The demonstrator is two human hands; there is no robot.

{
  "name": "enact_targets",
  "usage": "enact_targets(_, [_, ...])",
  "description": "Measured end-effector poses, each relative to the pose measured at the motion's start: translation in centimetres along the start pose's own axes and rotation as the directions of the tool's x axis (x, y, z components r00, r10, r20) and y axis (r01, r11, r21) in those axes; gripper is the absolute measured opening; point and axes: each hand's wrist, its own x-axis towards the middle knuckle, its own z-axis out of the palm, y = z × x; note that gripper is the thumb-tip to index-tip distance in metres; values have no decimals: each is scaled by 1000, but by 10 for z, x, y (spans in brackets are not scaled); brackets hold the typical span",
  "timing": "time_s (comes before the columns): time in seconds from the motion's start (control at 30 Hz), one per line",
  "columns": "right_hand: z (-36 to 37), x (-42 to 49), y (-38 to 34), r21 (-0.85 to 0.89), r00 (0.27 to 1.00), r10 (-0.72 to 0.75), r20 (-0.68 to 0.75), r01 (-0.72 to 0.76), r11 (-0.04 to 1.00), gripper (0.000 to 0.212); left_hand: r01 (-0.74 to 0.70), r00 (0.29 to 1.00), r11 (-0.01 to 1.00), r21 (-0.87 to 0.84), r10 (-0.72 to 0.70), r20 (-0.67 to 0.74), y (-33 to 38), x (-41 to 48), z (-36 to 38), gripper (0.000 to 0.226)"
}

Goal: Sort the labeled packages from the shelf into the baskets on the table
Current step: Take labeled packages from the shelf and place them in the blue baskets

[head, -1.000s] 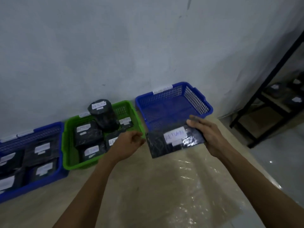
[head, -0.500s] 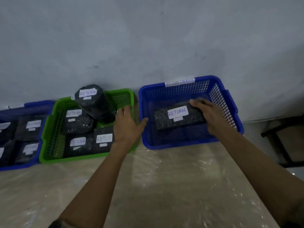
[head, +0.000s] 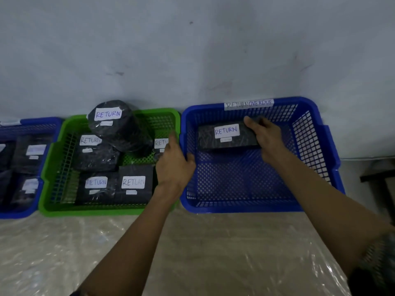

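Package [head: 222,142] in black wrap, with a white label reading RETURN, sits toward the back of the blue basket [head: 235,202], whose rear rim carries a strip marked RETURN OVERDUE. I cannot tell whether it touches the basket floor. The right hand [head: 266,135] grips its right end, fingers curled over the far edge. The left hand [head: 174,165] rests where this basket meets the green basket [head: 102,211], fingers stretched forward and thumb lying over the blue rim. The green basket holds several black parcels [head: 134,184] labelled RETURN, with a round bundle [head: 119,127] piled on top. A second blue basket [head: 19,214] at the far left holds more dark parcels with blurred labels. All three baskets stand against the wall on the bench [head: 203,253], which is covered in clear plastic.
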Motion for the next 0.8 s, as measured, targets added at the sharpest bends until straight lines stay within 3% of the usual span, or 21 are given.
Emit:
enact_targets(0.1, [4, 6, 18, -353, 980, -200, 14, 192, 916, 87, -7, 1000, 999, 33, 7, 5, -1, -2, 6, 71])
enact_targets(0.2, [-1, 1, 34, -565, 913, -399, 81, 372, 737, 91, -7, 1000, 999, 43, 7, -1, -1, -6, 9, 71])
enact_targets(0.27, [-3, 1, 46, -662, 894, -405, 192, 423, 619, 95, -3, 1000, 999, 46, 3, -2, -1, -5, 10, 71])
enact_targets(0.33, [-2, 5, 58, -769, 866, -400, 299, 467, 436, 97, -5, 1000, 999, 52, 4, 7, -1, -4, 10, 70])
enact_targets(0.4, [1, 8, 63, -820, 859, -411, 305, 457, 345, 93, -12, 1000, 999, 53, 11, 21, -2, -3, 10, 70])
enact_targets(0.6, [4, 6, 62, -824, 850, -435, 297, 458, 333, 90, -10, 999, 999, 44, 8, 48, -1, -3, 8, 71])
enact_targets(0.8, [5, -10, 42, -855, 887, -371, 273, 401, 328, 107, -18, 996, 1000, -2, 18, 88, 1, -5, -6, 85])
